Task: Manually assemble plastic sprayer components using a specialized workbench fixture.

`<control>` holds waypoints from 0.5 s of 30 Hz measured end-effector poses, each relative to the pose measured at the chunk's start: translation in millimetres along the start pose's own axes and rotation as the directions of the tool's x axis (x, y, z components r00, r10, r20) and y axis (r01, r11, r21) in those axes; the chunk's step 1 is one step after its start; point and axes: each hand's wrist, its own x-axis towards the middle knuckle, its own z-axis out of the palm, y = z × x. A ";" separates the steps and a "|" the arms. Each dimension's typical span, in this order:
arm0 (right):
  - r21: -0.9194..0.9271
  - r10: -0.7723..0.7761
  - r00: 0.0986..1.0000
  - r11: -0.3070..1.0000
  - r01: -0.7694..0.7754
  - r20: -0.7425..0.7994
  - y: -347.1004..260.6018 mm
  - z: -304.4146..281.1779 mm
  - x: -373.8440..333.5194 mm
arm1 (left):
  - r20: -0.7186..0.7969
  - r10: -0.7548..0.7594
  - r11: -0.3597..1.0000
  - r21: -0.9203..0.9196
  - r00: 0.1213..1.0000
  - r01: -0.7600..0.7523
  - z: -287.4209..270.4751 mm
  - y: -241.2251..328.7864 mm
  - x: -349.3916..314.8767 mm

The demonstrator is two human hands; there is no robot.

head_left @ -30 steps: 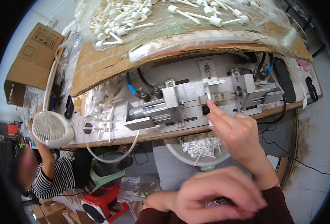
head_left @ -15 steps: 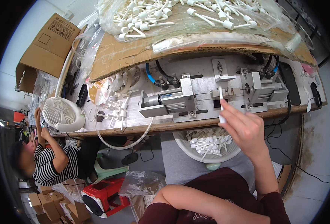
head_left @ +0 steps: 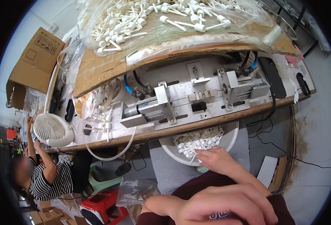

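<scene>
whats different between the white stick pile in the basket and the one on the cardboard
The basket pile is smaller; the cardboard pile spreads wider. The basket pile sits in a round basket, lower than the bench; the cardboard pile lies on cardboard above it. The right hand is at the basket pile; no hand is at the cardboard pile. Both hold white sticks with wider heads.

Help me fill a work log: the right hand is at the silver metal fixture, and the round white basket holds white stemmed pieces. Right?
Not quite: the head view shows the right hand at the near side of the round white basket, not at the silver metal fixture. The basket does hold white stemmed pieces.
</scene>
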 end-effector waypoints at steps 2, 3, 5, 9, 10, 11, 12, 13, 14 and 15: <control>0.004 0.031 0.999 0.999 -0.032 0.035 3.8 8.0 -0.1 | 0.068 0.128 0.988 -0.096 0.989 -0.122 2.5 -7.5 0.3; -0.002 0.041 0.998 0.999 -0.041 0.054 5.7 10.1 -1.7 | 0.079 0.033 0.987 -0.159 0.996 -0.020 2.8 -1.4 -4.7; -0.010 0.048 0.995 0.999 -0.047 0.084 9.7 13.7 -2.1 | 0.139 -0.049 0.985 -0.158 0.989 0.070 -5.9 6.2 -8.1; 0.013 0.038 0.998 0.999 -0.039 0.046 10.9 18.7 -4.9 | 0.154 -0.067 0.988 -0.125 0.986 0.087 -15.5 12.4 -17.4; 0.023 0.029 0.999 0.999 -0.029 0.017 11.3 18.5 -5.0 | 0.142 -0.063 0.988 -0.133 0.988 0.082 -14.9 11.9 -18.4; 0.016 0.030 0.999 0.999 -0.030 0.025 12.1 19.1 -5.6 | 0.101 -0.077 0.985 -0.149 0.992 0.092 -8.7 12.0 -19.4; 0.012 0.031 0.999 0.999 -0.031 0.030 12.3 20.0 -5.5 | 0.078 -0.104 0.983 -0.141 0.992 0.114 -5.1 14.4 -18.6; 0.007 0.033 0.999 0.999 -0.033 0.034 12.7 20.7 -5.5 | 0.056 -0.127 0.981 -0.137 0.990 0.134 -1.4 16.0 -17.1; 0.001 0.041 0.998 0.999 -0.041 0.042 13.1 20.9 -5.9 | 0.050 -0.160 0.980 -0.112 0.986 0.165 -0.3 22.1 -16.3; -0.006 0.050 0.998 0.999 -0.050 0.049 14.2 21.2 -6.7 | 0.044 -0.193 0.977 -0.087 0.980 0.196 -0.3 29.4 -15.6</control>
